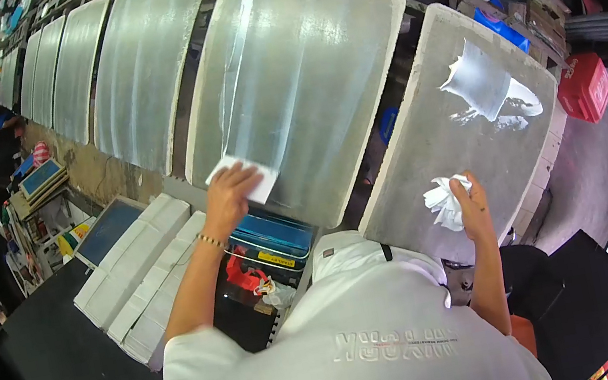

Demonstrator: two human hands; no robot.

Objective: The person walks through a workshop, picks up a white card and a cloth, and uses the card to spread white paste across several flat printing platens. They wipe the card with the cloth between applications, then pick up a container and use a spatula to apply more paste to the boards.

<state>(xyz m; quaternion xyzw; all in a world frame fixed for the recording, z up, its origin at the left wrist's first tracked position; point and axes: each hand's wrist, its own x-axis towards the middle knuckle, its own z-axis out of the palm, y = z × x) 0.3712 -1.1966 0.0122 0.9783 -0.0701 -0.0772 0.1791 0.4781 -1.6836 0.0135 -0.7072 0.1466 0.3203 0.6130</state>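
The left hand (pixel 229 193) was stretched forward, back upward, fingers bent over its grip, the left forearm (pixel 193 291) slanting behind. Well right of that grip, the right hand (pixel 473 205) was curled, the right forearm (pixel 488 279) behind.

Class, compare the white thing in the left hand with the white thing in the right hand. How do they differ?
The flat card has straight edges; the crumpled wad is creased and ragged.
The flat card is at the streaked panel, the crumpled wad over the panel with the white patch.
Both are white and hand-held.
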